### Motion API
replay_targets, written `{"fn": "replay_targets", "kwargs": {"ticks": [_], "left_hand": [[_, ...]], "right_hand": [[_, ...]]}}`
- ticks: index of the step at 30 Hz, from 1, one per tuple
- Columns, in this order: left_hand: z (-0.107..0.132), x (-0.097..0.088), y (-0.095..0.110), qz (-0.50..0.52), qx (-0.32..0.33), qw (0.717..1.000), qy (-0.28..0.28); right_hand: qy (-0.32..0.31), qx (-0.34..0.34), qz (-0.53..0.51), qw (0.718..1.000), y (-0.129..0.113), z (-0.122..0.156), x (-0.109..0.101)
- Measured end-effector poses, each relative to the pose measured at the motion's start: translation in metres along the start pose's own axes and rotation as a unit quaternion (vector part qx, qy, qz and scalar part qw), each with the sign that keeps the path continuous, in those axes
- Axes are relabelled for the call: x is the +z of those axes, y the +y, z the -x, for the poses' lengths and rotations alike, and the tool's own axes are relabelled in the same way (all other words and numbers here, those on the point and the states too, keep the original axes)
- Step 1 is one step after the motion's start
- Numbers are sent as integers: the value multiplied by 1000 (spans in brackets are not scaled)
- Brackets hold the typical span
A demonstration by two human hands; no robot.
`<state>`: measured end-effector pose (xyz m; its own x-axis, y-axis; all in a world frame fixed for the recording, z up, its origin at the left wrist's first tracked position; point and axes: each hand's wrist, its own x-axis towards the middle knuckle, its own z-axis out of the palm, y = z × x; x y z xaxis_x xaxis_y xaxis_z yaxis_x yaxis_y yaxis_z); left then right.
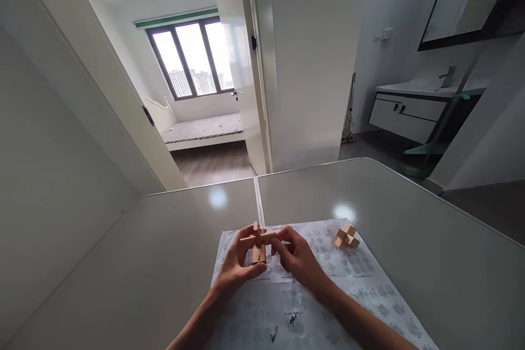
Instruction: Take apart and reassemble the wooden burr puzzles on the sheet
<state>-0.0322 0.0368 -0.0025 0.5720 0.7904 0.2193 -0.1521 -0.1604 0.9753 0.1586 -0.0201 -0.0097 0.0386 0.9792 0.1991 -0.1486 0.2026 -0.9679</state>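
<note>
Between my two hands is a partly joined wooden burr puzzle (258, 253), its light wooden sticks crossing one another, with a dark mark on the upright piece. My left hand (238, 262) is wrapped round it from the left, thumb at its lower end and fingers behind. From the right, my right hand (296, 254) pinches the end of a thin stick (268, 237) that runs crosswise through the puzzle. Both hands are just above a printed paper sheet (348, 284) covered with small puzzle diagrams. Some fingertips of my left hand are hidden behind the wood.
A second wooden burr puzzle (346, 237), star-shaped, sits on the sheet's upper right. The sheet lies on a glossy grey table (410, 229) with a seam across it. Beyond are an open door (229, 38), a bed (205, 127) and a washbasin cabinet (406, 112).
</note>
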Motion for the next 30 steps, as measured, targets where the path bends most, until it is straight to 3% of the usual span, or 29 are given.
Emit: {"fn": "replay_targets", "kwargs": {"ticks": [6,12,19,30], "left_hand": [[2,5,6,-54,19,998,-1],[6,14,18,-205,41,975,72],[9,25,25,-333,96,935,79],[9,26,27,-356,107,924,84]], "right_hand": [[-7,16,3,1000,0,1,1],[1,33,-54,998,0,0,2],[-102,58,-131,984,-10,3,-3],[-108,91,-169,976,-13,3,-1]]}}
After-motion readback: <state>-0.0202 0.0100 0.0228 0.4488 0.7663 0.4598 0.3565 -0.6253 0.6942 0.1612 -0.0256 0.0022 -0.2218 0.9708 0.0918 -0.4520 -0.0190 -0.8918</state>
